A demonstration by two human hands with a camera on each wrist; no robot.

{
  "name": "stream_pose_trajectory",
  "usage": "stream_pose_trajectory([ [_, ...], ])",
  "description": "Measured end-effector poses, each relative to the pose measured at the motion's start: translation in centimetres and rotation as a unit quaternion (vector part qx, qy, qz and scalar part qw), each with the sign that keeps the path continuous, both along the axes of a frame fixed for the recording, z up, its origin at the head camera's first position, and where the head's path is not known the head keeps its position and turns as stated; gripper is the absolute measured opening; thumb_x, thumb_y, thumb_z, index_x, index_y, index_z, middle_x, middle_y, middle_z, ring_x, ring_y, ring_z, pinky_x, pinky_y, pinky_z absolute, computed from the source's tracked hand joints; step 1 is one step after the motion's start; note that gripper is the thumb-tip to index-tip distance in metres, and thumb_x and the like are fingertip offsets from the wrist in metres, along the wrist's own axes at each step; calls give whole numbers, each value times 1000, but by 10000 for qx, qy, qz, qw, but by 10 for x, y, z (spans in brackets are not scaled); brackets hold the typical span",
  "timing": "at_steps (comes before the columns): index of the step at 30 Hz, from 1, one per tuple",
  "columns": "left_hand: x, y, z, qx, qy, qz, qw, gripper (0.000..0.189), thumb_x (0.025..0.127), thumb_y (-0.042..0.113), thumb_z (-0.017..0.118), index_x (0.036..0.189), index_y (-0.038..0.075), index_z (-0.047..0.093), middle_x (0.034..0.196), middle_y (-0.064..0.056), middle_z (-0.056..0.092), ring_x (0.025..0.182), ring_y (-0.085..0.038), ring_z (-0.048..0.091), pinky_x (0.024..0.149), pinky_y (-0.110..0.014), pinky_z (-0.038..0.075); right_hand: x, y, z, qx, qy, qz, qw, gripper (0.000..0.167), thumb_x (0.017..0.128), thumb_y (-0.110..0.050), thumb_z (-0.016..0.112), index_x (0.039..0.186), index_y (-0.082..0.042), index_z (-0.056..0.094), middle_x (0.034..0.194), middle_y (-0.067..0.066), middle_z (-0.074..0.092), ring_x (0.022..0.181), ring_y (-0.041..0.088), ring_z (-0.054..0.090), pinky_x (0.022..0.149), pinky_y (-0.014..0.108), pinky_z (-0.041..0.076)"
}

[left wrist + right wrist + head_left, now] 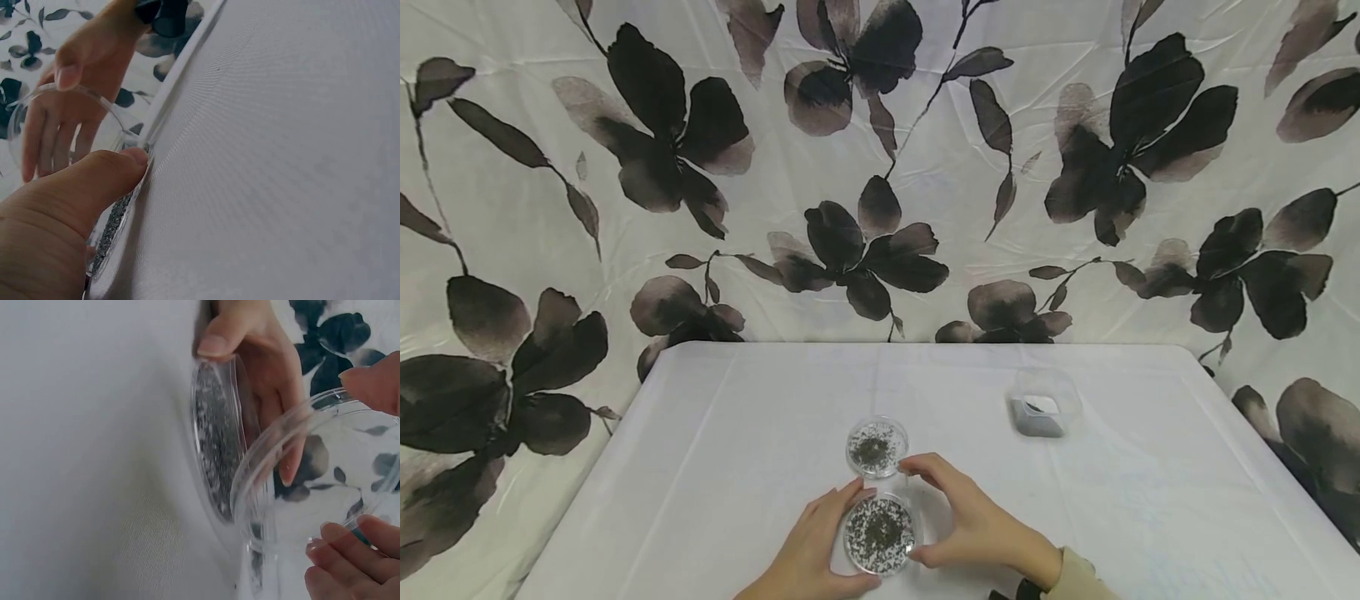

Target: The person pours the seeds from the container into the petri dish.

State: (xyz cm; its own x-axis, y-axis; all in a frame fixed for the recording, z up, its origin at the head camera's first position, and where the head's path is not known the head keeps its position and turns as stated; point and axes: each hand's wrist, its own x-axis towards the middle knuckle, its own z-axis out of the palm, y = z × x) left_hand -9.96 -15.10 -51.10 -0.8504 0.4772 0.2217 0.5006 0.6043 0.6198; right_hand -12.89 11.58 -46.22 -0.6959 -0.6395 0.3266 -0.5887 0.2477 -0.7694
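Observation:
My left hand (820, 542) grips the rim of the nearer petri dish (880, 535), with its thumb in front and fingers behind. Dark and pale specks lie in this dish, gathered into a dark patch at the middle. Between its thumb and fingers, my right hand (973, 521) holds a clear round lid (312, 469). In the right wrist view the lid is tilted beside the dish, and it barely shows from above. Just beyond stands a second petri dish (876, 450) with similar specks, close to my right fingertips.
A small clear plastic box (1039, 417) with its lid raised stands toward the back right of the white-covered table (737, 433). Behind the table's far edge hangs a floral cloth (842, 167).

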Motion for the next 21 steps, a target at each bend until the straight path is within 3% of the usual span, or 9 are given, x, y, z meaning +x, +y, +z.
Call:
stream_pose_trajectory([
  [12,2,-1,0,6,45,63,10000,111,72,65,78,154,8,30,148,-2,49,131,-36,46,104,-63,39,4,-35,-13,300,-64,335,9990,91,66,-14,86,144,-11,38,145,2,43,134,18,41,113,42,37],
  [21,0,1,0,-13,294,93,9995,115,71,71,74,154,5,30,148,-3,49,131,-31,47,107,-58,39,4,-40,-27,-177,649,511,9964,90,64,-12,86,141,-8,40,143,6,45,131,20,42,110,38,40],
])
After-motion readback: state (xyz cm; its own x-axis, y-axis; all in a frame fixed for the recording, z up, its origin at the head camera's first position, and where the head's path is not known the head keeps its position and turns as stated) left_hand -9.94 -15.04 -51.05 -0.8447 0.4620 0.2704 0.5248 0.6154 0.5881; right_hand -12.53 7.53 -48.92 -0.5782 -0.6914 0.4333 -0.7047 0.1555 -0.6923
